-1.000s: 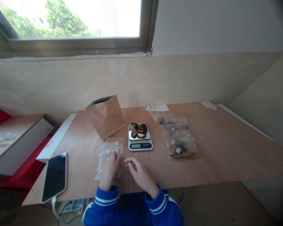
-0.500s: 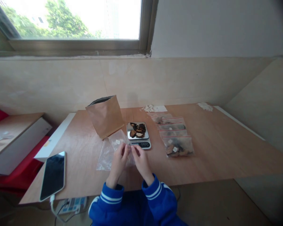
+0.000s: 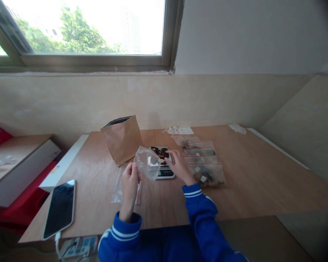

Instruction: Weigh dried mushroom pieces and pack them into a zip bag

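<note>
My left hand (image 3: 130, 179) is closed on the edge of a clear zip bag (image 3: 147, 163), whose mouth gapes toward the scale. Dark brown dried slices (image 3: 161, 153) lie on the plate of a small digital scale (image 3: 168, 173); the bag hides part of both. At the right side of the slices is my right hand (image 3: 178, 165), its thumb and fingers apart, fingertips at the pile. I cannot make out a piece between them. Under my left hand, another clear bag (image 3: 117, 191) lies flat on the table.
A brown paper pouch (image 3: 123, 140) stands open behind the bag. Several filled zip bags (image 3: 207, 174) overlap in a row right of the scale. Farther back lie a white stringy heap (image 3: 172, 130) and a white card (image 3: 186, 130). A phone (image 3: 60, 209) with a cable rests at the left edge.
My hands have parted from their pinch together at the bag. The left has raised the bag, now open, beside the scale; the right has moved right and forward to the slices.
</note>
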Available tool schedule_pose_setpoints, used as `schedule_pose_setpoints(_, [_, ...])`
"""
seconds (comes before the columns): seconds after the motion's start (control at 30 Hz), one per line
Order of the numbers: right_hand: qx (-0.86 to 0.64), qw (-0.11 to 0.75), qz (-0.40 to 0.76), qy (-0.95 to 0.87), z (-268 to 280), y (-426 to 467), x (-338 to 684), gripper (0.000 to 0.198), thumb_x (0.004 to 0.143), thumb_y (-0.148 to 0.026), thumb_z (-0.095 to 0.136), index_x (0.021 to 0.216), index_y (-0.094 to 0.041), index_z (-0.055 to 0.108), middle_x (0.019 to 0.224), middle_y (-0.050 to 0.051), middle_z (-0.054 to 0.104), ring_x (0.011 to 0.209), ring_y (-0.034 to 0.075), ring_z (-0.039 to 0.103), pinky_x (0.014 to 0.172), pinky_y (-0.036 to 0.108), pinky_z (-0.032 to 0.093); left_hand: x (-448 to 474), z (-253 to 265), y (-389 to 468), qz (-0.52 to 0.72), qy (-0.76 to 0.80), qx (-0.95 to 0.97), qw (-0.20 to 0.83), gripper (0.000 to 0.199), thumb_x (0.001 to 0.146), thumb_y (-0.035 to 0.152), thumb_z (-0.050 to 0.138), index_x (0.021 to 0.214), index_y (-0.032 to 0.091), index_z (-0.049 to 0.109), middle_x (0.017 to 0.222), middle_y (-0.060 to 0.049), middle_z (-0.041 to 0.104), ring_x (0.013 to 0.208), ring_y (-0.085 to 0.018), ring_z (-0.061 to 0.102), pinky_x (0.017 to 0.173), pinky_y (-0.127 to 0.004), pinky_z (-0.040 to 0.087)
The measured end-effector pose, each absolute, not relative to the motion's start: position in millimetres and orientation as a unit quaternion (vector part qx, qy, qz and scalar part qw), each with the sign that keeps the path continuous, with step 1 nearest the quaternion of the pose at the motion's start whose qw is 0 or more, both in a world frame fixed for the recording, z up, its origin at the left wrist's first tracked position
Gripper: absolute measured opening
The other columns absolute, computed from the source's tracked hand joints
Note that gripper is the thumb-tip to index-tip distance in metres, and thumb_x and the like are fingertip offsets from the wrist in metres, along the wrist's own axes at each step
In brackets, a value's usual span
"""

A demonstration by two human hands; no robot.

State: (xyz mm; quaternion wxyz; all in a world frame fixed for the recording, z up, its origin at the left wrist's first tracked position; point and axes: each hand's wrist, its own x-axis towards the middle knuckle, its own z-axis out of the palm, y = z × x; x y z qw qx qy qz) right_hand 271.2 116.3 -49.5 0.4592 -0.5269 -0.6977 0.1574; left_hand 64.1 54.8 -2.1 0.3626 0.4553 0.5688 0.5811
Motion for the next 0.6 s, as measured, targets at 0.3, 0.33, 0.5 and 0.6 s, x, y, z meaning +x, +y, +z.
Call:
schedule_pose_setpoints(0.3, [-0.545,0.288,0.107,-0.78,-83,143,263,0.059,0.085,-0.042,0.064,0.14,-0.028,0.048,0.154,0.014,0.028,0.143,0.034,0.024,0.111,0.053,0.029,61,-16,51,0.588,0.58,0.384,0.413,0.047,0.077,0.062,0.055,0.059,0.02,0.046,0.048,0.004,0.045,0.041,-0.009,0.044,0.04,-0.021,0.036])
schedule_pose_setpoints(0.33, [-0.542,0.281,0.112,-0.784,-84,146,264,0.059,0.085,-0.043,0.063,0.14,-0.028,0.048,0.154,0.014,0.028,0.143,0.034,0.024,0.111,0.053,0.029,61,-18,50,0.587,0.581,0.381,0.415,0.048,0.076,0.064,0.055,0.059,0.02,0.046,0.048,0.004,0.046,0.041,-0.009,0.044,0.04,-0.021,0.036])
schedule_pose_setpoints(0.5, [-0.524,0.295,0.109,-0.791,-86,158,269,0.045,0.088,-0.037,0.06,0.131,-0.024,0.058,0.141,0.015,0.041,0.133,0.031,0.039,0.108,0.048,0.036,61,-22,49,0.582,0.573,0.376,0.437,0.052,0.072,0.068,0.058,0.059,0.02,0.046,0.049,0.005,0.046,0.04,-0.009,0.044,0.038,-0.02,0.036])
schedule_pose_setpoints(0.6, [-0.521,0.301,0.096,-0.793,-85,160,271,0.037,0.088,-0.026,0.06,0.125,-0.022,0.061,0.13,0.013,0.047,0.121,0.028,0.048,0.104,0.046,0.041,61,-22,49,0.579,0.568,0.377,0.447,0.053,0.071,0.07,0.058,0.059,0.02,0.045,0.05,0.005,0.046,0.041,-0.009,0.045,0.037,-0.02,0.035])
